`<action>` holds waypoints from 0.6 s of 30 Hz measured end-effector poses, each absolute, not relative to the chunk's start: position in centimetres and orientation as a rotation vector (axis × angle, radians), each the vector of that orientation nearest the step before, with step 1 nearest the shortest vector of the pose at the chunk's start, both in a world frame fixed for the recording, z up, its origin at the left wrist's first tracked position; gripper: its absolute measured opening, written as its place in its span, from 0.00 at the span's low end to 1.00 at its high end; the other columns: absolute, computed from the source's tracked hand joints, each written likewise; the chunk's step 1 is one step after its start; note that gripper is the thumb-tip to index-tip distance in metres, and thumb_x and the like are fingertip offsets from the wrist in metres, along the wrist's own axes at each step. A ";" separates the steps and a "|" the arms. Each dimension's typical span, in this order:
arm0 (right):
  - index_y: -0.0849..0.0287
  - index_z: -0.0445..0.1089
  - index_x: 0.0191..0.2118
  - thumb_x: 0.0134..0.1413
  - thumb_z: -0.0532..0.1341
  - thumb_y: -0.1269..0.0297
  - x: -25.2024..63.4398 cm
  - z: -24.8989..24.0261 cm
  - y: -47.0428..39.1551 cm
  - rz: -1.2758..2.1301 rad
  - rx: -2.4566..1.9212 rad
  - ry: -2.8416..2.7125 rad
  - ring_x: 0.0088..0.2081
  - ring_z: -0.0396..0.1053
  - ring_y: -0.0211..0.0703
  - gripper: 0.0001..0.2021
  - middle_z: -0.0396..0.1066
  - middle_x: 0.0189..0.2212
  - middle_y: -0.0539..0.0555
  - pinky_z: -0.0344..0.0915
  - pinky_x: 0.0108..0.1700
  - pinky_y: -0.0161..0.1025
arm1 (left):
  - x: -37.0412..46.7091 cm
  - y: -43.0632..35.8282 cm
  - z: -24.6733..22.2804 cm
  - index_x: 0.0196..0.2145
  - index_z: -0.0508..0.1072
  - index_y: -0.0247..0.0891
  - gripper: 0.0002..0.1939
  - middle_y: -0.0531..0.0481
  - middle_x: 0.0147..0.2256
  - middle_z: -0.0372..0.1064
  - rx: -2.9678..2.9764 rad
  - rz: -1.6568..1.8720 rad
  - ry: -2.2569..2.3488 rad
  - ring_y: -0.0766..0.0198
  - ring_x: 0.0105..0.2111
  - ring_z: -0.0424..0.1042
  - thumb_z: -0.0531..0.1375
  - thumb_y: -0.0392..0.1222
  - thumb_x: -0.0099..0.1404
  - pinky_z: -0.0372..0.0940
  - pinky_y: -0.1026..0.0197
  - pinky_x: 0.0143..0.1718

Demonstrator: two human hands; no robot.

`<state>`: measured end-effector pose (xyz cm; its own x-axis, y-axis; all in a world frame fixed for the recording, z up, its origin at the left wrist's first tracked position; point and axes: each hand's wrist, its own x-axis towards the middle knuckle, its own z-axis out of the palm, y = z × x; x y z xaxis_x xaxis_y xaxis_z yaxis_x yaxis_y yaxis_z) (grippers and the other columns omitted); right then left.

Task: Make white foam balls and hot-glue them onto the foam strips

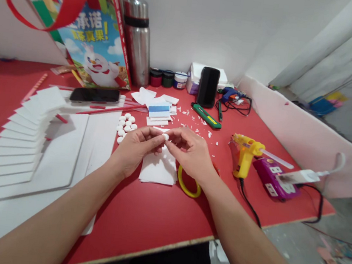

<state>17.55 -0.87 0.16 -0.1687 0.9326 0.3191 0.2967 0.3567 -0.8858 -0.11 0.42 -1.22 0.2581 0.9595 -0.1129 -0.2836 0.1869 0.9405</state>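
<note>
My left hand (138,146) and my right hand (191,151) meet over the middle of the table. Between their fingertips they pinch a small round white disc (165,136). Beneath them lies a small stack of white paper (158,170), its far part covered by the hands. Just left of my left hand is a cluster of similar white discs (127,127). A yellow loop (199,191), like a scissors handle, rests under my right wrist and is partly hidden.
On the left, a stepped white card structure (16,146) stands on white boards. A bag (99,49), a steel flask (137,41), paint jars (167,78) and a phone (207,86) line the back. A green cutter (206,116), a yellow glue gun (245,153) and a purple power strip (273,178) lie rightward.
</note>
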 end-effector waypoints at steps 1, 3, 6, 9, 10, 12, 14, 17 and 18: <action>0.56 0.76 0.38 0.58 0.66 0.65 17.6 0.2 -0.8 0.843 -1.115 -1.666 0.35 0.71 0.39 0.03 0.75 0.36 0.52 0.68 0.38 0.39 | -0.1 0.4 -1.2 0.33 0.79 0.35 0.12 0.53 0.27 0.72 0.990 1.057 0.883 0.71 0.27 0.69 0.73 0.46 0.59 0.65 0.67 0.32; 0.56 0.76 0.38 0.56 0.68 0.63 17.7 0.2 -0.7 0.958 -1.134 -1.565 0.32 0.71 0.38 0.05 0.75 0.34 0.52 0.68 0.35 0.38 | -0.1 0.4 -1.3 0.33 0.79 0.35 0.12 0.52 0.29 0.74 1.010 1.075 0.891 0.70 0.28 0.70 0.71 0.48 0.61 0.67 0.66 0.34; 0.58 0.76 0.37 0.53 0.70 0.59 17.9 0.1 -0.4 1.262 -1.153 -1.327 0.26 0.68 0.35 0.09 0.74 0.28 0.49 0.64 0.29 0.35 | -0.1 0.3 -1.2 0.42 0.80 0.37 0.14 0.50 0.34 0.77 1.070 1.122 0.923 0.68 0.31 0.74 0.69 0.49 0.64 0.71 0.62 0.40; 0.58 0.77 0.37 0.50 0.72 0.57 18.1 0.0 -0.4 1.401 -1.168 -1.202 0.24 0.66 0.33 0.12 0.73 0.24 0.47 0.61 0.24 0.33 | -0.2 0.2 -0.9 0.46 0.82 0.38 0.16 0.48 0.38 0.78 1.264 1.141 0.988 0.66 0.32 0.75 0.69 0.47 0.63 0.72 0.60 0.41; 0.59 0.78 0.38 0.49 0.72 0.57 18.1 0.0 -0.4 1.412 -1.176 -1.197 0.23 0.66 0.33 0.13 0.72 0.24 0.47 0.60 0.24 0.32 | -0.2 0.1 -0.8 0.45 0.83 0.38 0.14 0.47 0.40 0.78 1.339 1.150 1.006 0.66 0.32 0.76 0.69 0.46 0.63 0.72 0.60 0.41; 0.59 0.80 0.38 0.49 0.73 0.57 18.1 0.0 -0.5 1.400 -1.187 -1.220 0.23 0.66 0.33 0.13 0.72 0.23 0.47 0.60 0.24 0.32 | -0.2 0.1 -0.8 0.43 0.84 0.38 0.12 0.46 0.41 0.78 1.458 1.171 1.024 0.65 0.33 0.76 0.69 0.45 0.63 0.73 0.60 0.40; 0.59 0.81 0.39 0.49 0.72 0.57 18.1 0.1 -0.6 1.384 -1.203 -1.246 0.23 0.65 0.33 0.13 0.71 0.22 0.47 0.59 0.23 0.32 | -0.1 0.1 -0.9 0.42 0.84 0.39 0.11 0.46 0.41 0.78 1.506 1.183 1.036 0.64 0.33 0.77 0.68 0.45 0.64 0.73 0.60 0.40; 0.59 0.81 0.41 0.49 0.72 0.57 18.0 0.2 -0.6 1.393 -1.210 -1.216 0.23 0.66 0.34 0.15 0.72 0.21 0.47 0.60 0.22 0.32 | -0.1 0.2 -1.1 0.42 0.85 0.40 0.10 0.47 0.40 0.79 1.468 1.183 1.046 0.64 0.33 0.77 0.68 0.45 0.64 0.73 0.60 0.40; 0.59 0.80 0.42 0.49 0.73 0.57 17.9 0.2 -0.6 1.398 -1.208 -1.198 0.23 0.67 0.34 0.15 0.73 0.22 0.47 0.61 0.23 0.32 | -0.1 0.2 -1.1 0.42 0.85 0.40 0.10 0.47 0.40 0.79 1.445 1.183 1.043 0.64 0.33 0.77 0.68 0.44 0.64 0.73 0.60 0.40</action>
